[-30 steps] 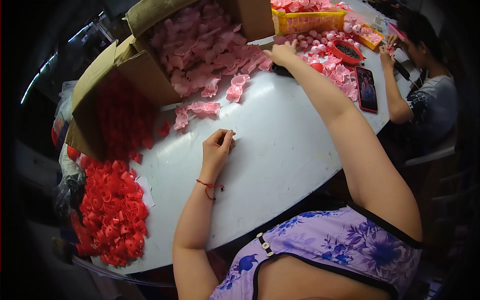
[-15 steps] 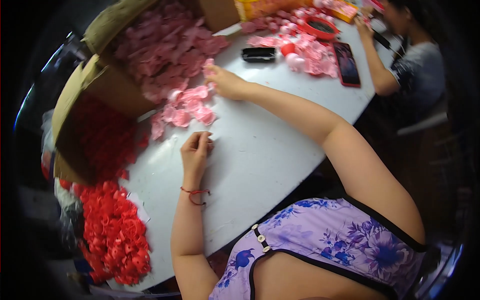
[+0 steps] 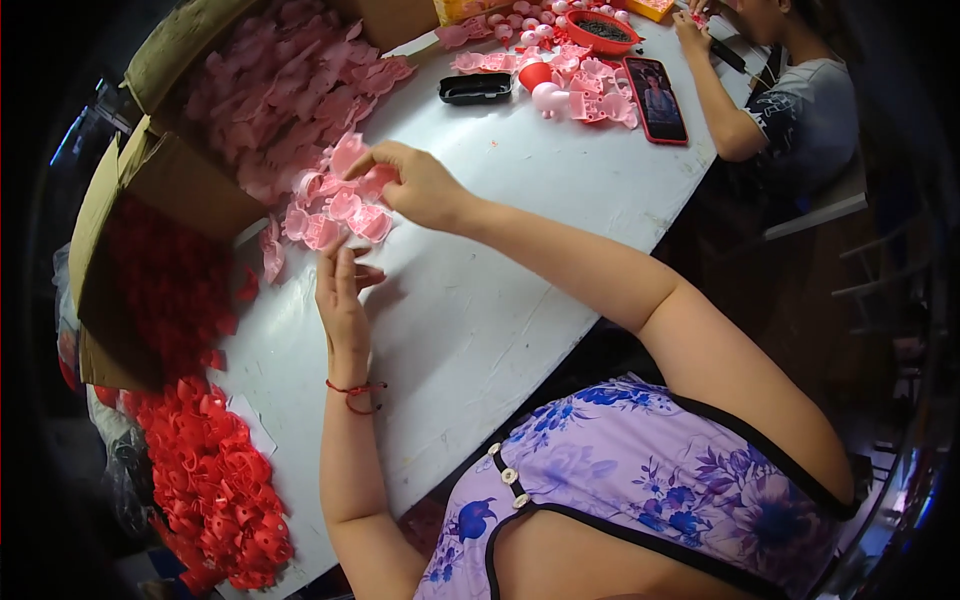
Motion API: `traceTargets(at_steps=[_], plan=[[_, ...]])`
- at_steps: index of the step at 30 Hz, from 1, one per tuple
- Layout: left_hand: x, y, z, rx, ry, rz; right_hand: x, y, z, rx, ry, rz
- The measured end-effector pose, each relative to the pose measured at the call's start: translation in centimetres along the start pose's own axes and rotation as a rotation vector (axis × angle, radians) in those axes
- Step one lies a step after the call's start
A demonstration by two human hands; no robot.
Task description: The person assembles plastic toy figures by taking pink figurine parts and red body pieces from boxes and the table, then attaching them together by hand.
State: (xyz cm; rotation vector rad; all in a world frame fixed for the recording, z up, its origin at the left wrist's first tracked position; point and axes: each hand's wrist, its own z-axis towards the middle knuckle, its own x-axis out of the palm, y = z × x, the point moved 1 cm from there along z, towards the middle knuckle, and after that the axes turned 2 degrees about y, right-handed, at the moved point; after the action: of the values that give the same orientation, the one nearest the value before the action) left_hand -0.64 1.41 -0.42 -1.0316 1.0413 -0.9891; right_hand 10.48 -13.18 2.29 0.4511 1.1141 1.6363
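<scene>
Head view: a white, glossy-topped table (image 3: 500,290) runs diagonally across the scene, its near edge passing in front of the wearer's purple floral top with black trim (image 3: 640,460). At the far right sits a co-worker in a grey top with dark patterned sleeves (image 3: 810,110), both hands raised near the table's edge. Upright brown cardboard walls with ragged edges (image 3: 195,190) stand on the left side. Behind and between them lies a deep heap of pale pink moulded plastic pieces (image 3: 280,100), spilling onto the tabletop; nearer the wearer is a pile of glossy red plastic pieces (image 3: 220,480).

At the foot of the pink heap, a small cluster of pale pink, cup-like plastic pieces (image 3: 345,206) lies on the table, just ahead of the left hand and beside the right. The right hand (image 3: 420,185) reaches over this cluster, forefinger stretched out against a pink piece (whether it pinches one, I cannot tell, since the palm is turned away). The left hand (image 3: 344,290) rests near the cluster's close side, fingers parted and loosely bent, with nothing visible between them.

Toward the far edge are a red round bowl of small dark bits (image 3: 603,46), a red-edged phone with a lit screen (image 3: 657,100) and a black oblong case (image 3: 475,90). Smallest is a thin red cord bracelet (image 3: 350,389), around the left wrist.
</scene>
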Motion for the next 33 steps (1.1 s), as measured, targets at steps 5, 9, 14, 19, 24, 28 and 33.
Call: traceTargets(at_steps=[5,9,14,19,24,28,33], plan=[[0.1,-0.9,0.1,-0.06,0.05,-0.36,5.2,0.8,-2.3,0.228,0.099,0.593],[-0.6,-0.7,-0.1,0.116,-0.041,-0.094,6.3,1.6,-3.8,-0.032,0.056,0.275],[0.0,-2.4,-0.3,0.33,-0.188,0.253,6.0,1.7,-4.4,0.07,-0.094,0.235],[0.3,-3.6,-0.7,0.379,-0.291,0.525,6.1,1.9,-4.7,0.121,-0.219,0.416],[-0.9,-2.7,-0.7,0.517,-0.413,0.66,7.0,2.0,-5.4,0.293,-0.21,0.701],[-0.2,-2.4,-0.9,0.6,-0.404,0.735,6.6,1.7,-4.9,0.403,-0.054,0.909],[1.4,-2.8,-0.6,0.711,-0.179,0.832,5.7,-0.5,-4.3,0.507,-0.134,0.875]])
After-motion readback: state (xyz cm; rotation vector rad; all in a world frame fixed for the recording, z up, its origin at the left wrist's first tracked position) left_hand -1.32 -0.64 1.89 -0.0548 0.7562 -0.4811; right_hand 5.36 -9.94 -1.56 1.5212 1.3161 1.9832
